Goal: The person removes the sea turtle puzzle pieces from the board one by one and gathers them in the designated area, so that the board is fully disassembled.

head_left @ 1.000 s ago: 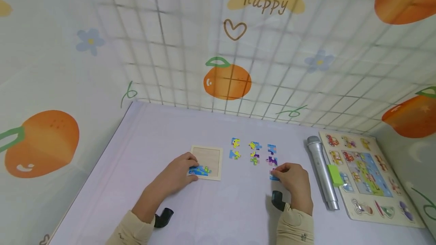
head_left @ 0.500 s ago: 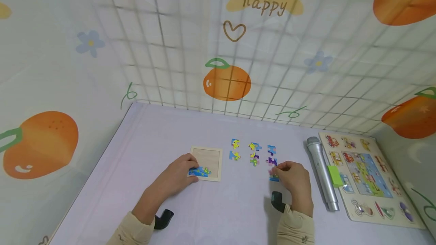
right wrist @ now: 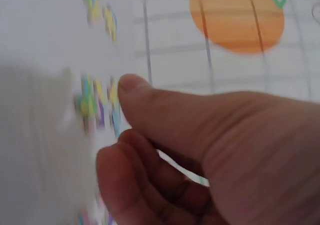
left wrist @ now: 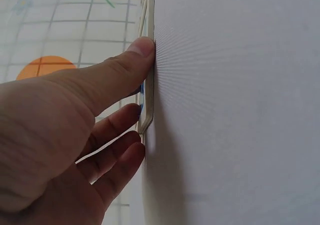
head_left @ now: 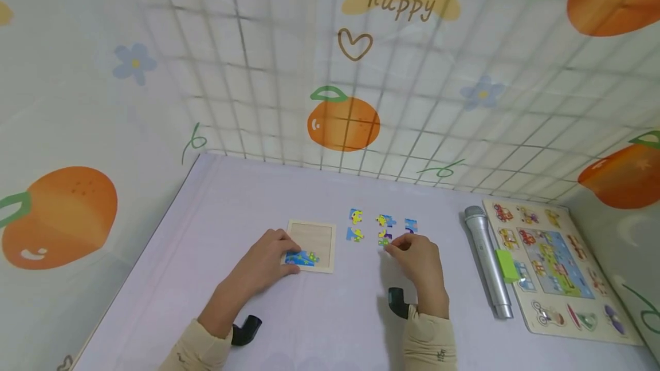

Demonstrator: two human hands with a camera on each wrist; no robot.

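Observation:
My left hand (head_left: 265,256) grips the left edge of a small square wooden puzzle tray (head_left: 332,248), its thumb on the near rim in the left wrist view. Blue joined puzzle pieces (head_left: 304,258) lie in the tray's lower part, partly behind the fingers. My right hand (head_left: 420,262) hovers beside a green and yellow puzzle piece (head_left: 384,241). In the right wrist view its thumb and curved fingers stand apart with nothing seen between them. This hand hides some pieces behind it in the head view.
Loose yellow and blue pieces lie farther back, including a giraffe-like piece (head_left: 356,216) and a blue one (head_left: 411,224). To the right are a silver microphone (head_left: 487,259), a light green block (head_left: 507,266) and a wooden picture board (head_left: 562,268).
My right hand has moved left and slightly away from me, from the right column of pieces to the middle one. The left hand stays on the tray.

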